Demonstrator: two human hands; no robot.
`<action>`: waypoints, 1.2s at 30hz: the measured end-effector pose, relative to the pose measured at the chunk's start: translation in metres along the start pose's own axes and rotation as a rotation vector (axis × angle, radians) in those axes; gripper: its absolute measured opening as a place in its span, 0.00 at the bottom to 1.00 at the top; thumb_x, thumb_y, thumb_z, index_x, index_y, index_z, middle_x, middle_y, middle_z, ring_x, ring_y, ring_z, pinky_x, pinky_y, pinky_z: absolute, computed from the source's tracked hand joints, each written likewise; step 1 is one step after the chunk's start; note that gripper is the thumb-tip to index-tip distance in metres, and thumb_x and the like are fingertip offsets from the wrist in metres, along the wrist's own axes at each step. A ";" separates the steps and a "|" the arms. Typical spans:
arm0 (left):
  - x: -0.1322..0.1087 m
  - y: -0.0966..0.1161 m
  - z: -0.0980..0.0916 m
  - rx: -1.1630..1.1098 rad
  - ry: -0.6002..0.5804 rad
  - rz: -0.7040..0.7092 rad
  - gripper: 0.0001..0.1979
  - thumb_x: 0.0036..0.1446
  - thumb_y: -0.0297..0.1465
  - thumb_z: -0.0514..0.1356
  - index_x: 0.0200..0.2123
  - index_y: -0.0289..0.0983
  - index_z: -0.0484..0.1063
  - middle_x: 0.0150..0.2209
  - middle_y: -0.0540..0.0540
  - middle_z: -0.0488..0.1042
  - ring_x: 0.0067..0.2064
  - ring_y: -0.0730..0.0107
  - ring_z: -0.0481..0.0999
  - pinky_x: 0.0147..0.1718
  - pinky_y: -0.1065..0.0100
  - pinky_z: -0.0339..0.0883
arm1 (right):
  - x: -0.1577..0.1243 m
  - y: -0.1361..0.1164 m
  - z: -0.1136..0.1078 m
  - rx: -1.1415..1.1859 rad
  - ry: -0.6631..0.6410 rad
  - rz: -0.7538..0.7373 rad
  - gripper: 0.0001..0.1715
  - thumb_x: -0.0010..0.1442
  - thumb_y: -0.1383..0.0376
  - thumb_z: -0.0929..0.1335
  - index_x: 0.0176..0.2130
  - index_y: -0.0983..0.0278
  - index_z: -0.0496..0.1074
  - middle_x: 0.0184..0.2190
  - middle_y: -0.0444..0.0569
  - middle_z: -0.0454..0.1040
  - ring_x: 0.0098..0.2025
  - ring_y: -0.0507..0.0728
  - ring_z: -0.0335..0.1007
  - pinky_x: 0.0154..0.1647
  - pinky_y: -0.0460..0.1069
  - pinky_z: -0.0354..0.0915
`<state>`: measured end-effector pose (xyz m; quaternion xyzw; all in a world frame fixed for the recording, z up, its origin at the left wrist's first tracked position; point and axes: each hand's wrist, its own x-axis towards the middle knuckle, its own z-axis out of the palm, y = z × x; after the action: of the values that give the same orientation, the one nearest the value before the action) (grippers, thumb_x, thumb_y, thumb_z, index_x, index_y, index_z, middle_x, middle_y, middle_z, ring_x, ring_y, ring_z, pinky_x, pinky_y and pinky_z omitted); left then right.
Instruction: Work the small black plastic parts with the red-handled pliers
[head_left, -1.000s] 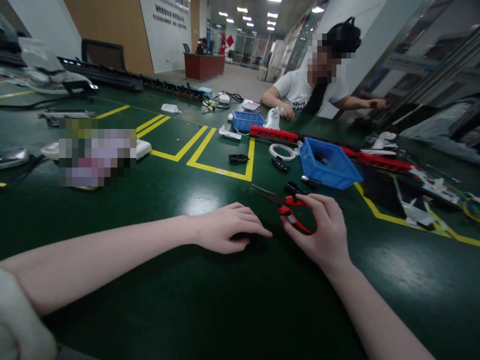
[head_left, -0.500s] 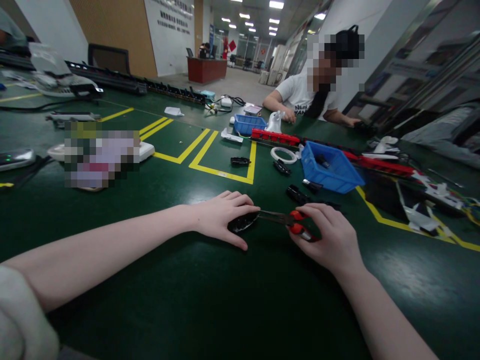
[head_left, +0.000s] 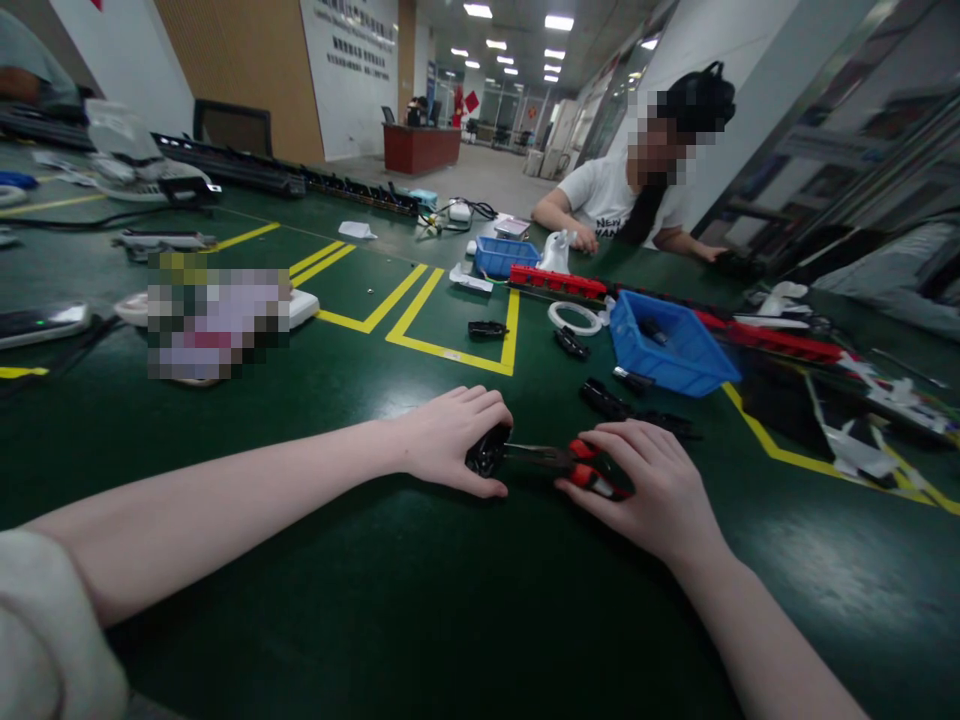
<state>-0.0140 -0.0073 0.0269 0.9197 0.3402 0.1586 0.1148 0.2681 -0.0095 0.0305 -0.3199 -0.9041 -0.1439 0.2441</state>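
Note:
My left hand [head_left: 459, 437] is closed round a small black plastic part [head_left: 489, 452] low over the green table, its thumb on the near side and its fingers on the far side. In my right hand [head_left: 651, 487] are long-nose pliers [head_left: 581, 465] with red handles. Their thin jaws point left and reach the right end of the black part. Whether the tips grip anything on it is too small to tell. Several similar black parts, one of them a black piece [head_left: 604, 399], lie just beyond my right hand.
A blue bin [head_left: 671, 370] with dark pieces inside stands at the right, beside a white ring [head_left: 574, 318]. Another black piece [head_left: 487, 329] lies within yellow tape. At left is a phone [head_left: 225, 320]. A co-worker [head_left: 611, 205] sits across the table [head_left: 360, 620], beyond a red strip [head_left: 559, 281].
The pliers and my right hand have moved slightly left and down. My left hand has closed in around the black part, which is turned differently. The whole view has shifted a little.

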 end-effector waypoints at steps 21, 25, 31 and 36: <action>0.000 0.001 0.001 -0.008 0.034 0.024 0.32 0.54 0.53 0.60 0.52 0.36 0.65 0.47 0.41 0.71 0.47 0.57 0.71 0.46 0.59 0.65 | 0.005 -0.016 0.002 0.061 -0.104 0.060 0.15 0.57 0.57 0.69 0.40 0.63 0.69 0.36 0.53 0.75 0.36 0.58 0.72 0.34 0.52 0.68; 0.001 0.002 0.000 -0.035 0.038 0.031 0.30 0.54 0.52 0.60 0.51 0.35 0.65 0.47 0.41 0.71 0.48 0.57 0.72 0.47 0.59 0.65 | 0.004 -0.014 0.001 0.054 -0.090 0.061 0.15 0.57 0.56 0.69 0.40 0.64 0.69 0.36 0.52 0.75 0.36 0.58 0.72 0.34 0.52 0.68; 0.001 0.003 -0.003 -0.058 0.030 0.016 0.30 0.56 0.51 0.59 0.53 0.35 0.64 0.49 0.41 0.71 0.49 0.56 0.73 0.46 0.59 0.65 | 0.005 -0.012 -0.003 0.067 -0.077 0.064 0.15 0.56 0.57 0.70 0.40 0.63 0.70 0.35 0.52 0.75 0.35 0.58 0.73 0.34 0.52 0.69; 0.000 0.004 -0.006 -0.081 0.016 0.029 0.31 0.56 0.51 0.59 0.54 0.35 0.64 0.49 0.41 0.72 0.49 0.57 0.73 0.46 0.60 0.64 | 0.005 -0.013 -0.004 0.068 -0.061 0.073 0.15 0.56 0.56 0.70 0.40 0.63 0.71 0.35 0.52 0.75 0.35 0.59 0.73 0.34 0.53 0.69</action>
<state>-0.0141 -0.0099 0.0333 0.9178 0.3211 0.1815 0.1471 0.2576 -0.0186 0.0351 -0.3485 -0.9032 -0.0942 0.2322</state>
